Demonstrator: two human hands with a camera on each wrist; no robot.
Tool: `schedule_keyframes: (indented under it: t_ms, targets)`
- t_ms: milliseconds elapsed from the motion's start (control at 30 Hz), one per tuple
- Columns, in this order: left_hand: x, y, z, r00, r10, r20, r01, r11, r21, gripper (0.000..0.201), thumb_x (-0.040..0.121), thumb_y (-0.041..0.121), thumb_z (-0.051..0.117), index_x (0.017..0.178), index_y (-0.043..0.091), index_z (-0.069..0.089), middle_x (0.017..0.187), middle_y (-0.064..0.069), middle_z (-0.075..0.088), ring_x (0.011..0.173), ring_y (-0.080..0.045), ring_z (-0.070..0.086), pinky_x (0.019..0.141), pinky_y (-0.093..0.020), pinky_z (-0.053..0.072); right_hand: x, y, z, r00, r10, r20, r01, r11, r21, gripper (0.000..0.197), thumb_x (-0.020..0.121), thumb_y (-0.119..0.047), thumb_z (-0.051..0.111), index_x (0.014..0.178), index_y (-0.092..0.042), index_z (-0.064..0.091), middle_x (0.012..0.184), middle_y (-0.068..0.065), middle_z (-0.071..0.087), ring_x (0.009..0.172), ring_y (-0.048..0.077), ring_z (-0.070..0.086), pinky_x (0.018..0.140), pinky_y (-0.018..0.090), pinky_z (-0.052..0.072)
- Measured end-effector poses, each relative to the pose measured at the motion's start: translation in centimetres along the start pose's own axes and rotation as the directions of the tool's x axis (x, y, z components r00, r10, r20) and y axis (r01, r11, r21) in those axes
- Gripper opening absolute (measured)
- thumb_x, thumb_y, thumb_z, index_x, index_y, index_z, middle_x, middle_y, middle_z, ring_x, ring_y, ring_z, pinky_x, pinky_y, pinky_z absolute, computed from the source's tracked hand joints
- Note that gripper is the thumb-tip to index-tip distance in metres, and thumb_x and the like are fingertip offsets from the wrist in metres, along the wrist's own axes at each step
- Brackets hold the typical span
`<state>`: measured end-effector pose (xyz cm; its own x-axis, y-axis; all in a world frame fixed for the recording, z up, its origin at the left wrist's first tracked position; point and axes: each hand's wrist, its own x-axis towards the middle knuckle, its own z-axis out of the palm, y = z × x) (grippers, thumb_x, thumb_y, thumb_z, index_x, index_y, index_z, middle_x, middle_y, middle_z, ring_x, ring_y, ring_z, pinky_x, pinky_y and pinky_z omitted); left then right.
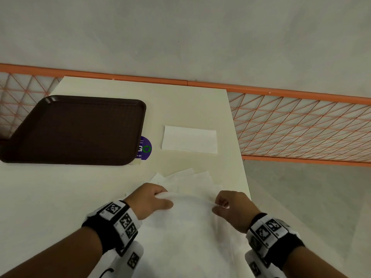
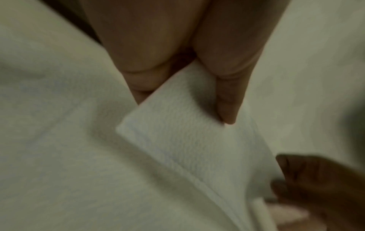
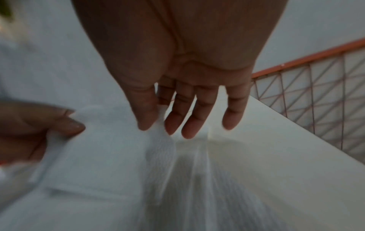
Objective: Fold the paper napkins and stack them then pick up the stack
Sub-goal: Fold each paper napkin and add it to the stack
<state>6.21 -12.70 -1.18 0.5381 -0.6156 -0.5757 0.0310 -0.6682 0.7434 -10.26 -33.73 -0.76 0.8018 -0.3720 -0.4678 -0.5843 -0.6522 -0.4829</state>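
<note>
Two hands work the same sheet in the head view: your left hand [image 1: 149,199] pinches the far left corner of a white napkin [image 1: 188,227] at the lower centre of the frame, and your right hand [image 1: 233,207] pinches its far right corner, so the far edge is lifted off the cream worktop [image 1: 50,197]. More loose napkins [image 1: 186,177] lie fanned just beyond your hands. One folded napkin [image 1: 189,141] lies flat at the centre of the frame, well apart from them. A dark brown tray [image 1: 74,129] sits at the left, partly covering a purple sticker [image 1: 145,148]. An orange mesh railing [image 1: 301,125] runs across the right side.

In the left wrist view, your left thumb and fingers [image 2: 227,96] close on the napkin corner [image 2: 177,132], which juts toward the centre of the frame over other white paper. Your right hand [image 2: 320,179] shows at the lower right, gripping the same edge; the picture is blurred.

In the right wrist view, your right thumb and forefinger [image 3: 146,115] pinch the napkin [image 3: 110,148] at the centre, the other fingers held straight and loose. Your left hand [image 3: 35,125] grips the napkin's edge at the left. The worktop's edge [image 3: 296,125] and the railing [image 3: 316,87] fill the right.
</note>
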Motion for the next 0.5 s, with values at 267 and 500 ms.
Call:
schedule_keyframes:
  t_ms: [267, 500]
  targets:
    - [3.0, 1.3, -1.0, 0.986, -0.123, -0.110, 0.029, 0.785, -0.619, 0.022, 0.084, 0.008, 0.068, 0.105, 0.001, 0.069, 0.102, -0.016, 0.073, 0.098, -0.035, 0.068, 0.095, -0.052, 0.050, 4.9, -0.2, -3.0, 0.988, 0.147, -0.054, -0.044, 0.590, 0.806, 0.007, 0.087, -0.013, 0.069, 0.082, -0.010, 0.064, 0.083, 0.014, 0.064, 0.077, 0.023, 0.061, 0.070, 0.040, 0.055]
    - [8.6, 3.5, -2.1, 0.952, -0.070, -0.298, -0.082, 0.880, -0.468, 0.008, 0.088, 0.023, 0.067, 0.092, 0.018, 0.072, 0.095, -0.003, 0.075, 0.094, -0.025, 0.070, 0.092, -0.047, 0.053, 9.1, -0.7, -3.7, 0.968, 0.251, 0.007, -0.135, 0.496, 0.858, 0.014, 0.089, -0.019, 0.067, 0.094, -0.007, 0.070, 0.095, 0.012, 0.073, 0.081, 0.026, 0.068, 0.072, 0.042, 0.059]
